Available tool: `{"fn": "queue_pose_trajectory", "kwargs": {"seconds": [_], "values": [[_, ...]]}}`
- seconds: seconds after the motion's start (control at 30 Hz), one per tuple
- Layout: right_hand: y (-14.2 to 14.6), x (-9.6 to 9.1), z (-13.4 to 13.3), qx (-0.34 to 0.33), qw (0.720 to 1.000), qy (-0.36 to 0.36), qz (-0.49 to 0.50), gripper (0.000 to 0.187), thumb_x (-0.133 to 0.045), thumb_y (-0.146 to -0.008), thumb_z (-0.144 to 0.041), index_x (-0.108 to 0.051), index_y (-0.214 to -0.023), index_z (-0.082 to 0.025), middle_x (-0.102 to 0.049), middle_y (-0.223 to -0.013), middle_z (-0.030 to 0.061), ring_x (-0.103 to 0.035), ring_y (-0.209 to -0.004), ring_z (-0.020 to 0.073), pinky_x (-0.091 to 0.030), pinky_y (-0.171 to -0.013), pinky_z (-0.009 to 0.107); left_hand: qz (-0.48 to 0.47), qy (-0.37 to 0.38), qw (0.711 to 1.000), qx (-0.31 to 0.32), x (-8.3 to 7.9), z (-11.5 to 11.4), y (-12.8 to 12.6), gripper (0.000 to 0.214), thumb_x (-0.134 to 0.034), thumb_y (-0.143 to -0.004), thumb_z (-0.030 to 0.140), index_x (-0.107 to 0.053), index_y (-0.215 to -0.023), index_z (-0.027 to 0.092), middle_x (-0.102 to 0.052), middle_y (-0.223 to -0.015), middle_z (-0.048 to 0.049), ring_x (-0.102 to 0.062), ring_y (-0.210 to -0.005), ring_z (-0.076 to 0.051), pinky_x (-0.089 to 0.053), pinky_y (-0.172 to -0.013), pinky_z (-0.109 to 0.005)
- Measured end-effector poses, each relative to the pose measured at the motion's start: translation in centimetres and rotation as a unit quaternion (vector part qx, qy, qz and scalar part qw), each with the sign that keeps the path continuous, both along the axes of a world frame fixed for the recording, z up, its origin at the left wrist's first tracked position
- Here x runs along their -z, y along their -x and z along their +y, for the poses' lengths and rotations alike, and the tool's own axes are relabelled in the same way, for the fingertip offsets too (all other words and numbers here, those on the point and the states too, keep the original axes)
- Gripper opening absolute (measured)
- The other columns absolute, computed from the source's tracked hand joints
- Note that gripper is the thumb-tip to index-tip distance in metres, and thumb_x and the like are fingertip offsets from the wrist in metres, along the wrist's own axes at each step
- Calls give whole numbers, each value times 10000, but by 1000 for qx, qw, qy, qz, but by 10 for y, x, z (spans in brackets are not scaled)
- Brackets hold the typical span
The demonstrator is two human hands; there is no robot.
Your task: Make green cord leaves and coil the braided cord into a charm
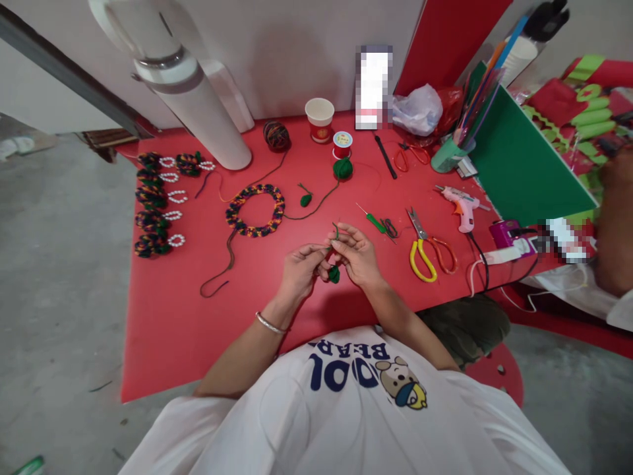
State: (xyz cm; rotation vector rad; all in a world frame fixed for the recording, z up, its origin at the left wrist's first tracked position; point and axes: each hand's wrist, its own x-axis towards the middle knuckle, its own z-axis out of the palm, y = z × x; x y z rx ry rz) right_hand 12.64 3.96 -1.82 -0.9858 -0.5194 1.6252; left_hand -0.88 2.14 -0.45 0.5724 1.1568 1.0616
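Both my hands meet above the near part of the red table, working on a small green yarn piece [334, 274] that hangs below the fingers. My left hand [302, 267] pinches its yarn between thumb and fingertips. My right hand [357, 256] pinches the same yarn close by, with a short green end sticking up. Beyond the hands lies a similar small green yarn piece [306, 199]. A multicoloured crocheted ring [256, 210] lies to the left. To the right are a green-handled crochet hook [374, 221] and scissors with yellow and red handles [423, 254].
A large white flask [208, 112] stands back left, near multicoloured yarn bundles [151, 194] with bead loops. Toward the back are a yarn ball [275, 135], paper cup [320, 120], thread spool [342, 145] and green yarn ball [343, 169]. A pink glue gun [463, 208] with cords lies right.
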Motion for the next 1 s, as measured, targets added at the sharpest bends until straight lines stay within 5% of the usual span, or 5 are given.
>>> {"fn": "queue_pose_trajectory", "kwargs": {"seconds": [0.27,0.67,0.83,1.0], "values": [[4,-3,0,42,999,-4,-26,474,-931,-571,-277,-615,-922,-236,-741,-716,-54,-556,-455,73,-409,-407,179,5,-5,1000,12,4,-2,-1,435,-899,-617,458,-715,-835,129,-674,-530,-5,-543,-343,-124,-484,-367,-254],[2,-1,2,71,996,9,-46,546,-903,-551,-218,-535,-953,-259,-675,-692,-92,-644,-605,100,-547,-605,211,20,-32,998,55,4,-5,-3,450,-898,-657,495,-711,-848,132,-668,-532,3,-550,-343,-124,-508,-375,-265],[1,-2,2,55,997,-3,-49,528,-876,-579,-214,-503,-949,-272,-656,-646,-114,-633,-558,104,-532,-566,211,16,-29,998,62,3,-6,-2,444,-904,-658,482,-719,-854,130,-664,-523,5,-549,-342,-121,-509,-380,-260],[2,-6,1,43,997,-5,-68,572,-889,-590,-265,-456,-962,-276,-651,-624,-125,-520,-408,74,-384,-394,170,15,-27,998,61,4,-5,-2,424,-899,-665,469,-714,-841,131,-669,-530,-2,-555,-344,-125,-508,-380,-260]]}}
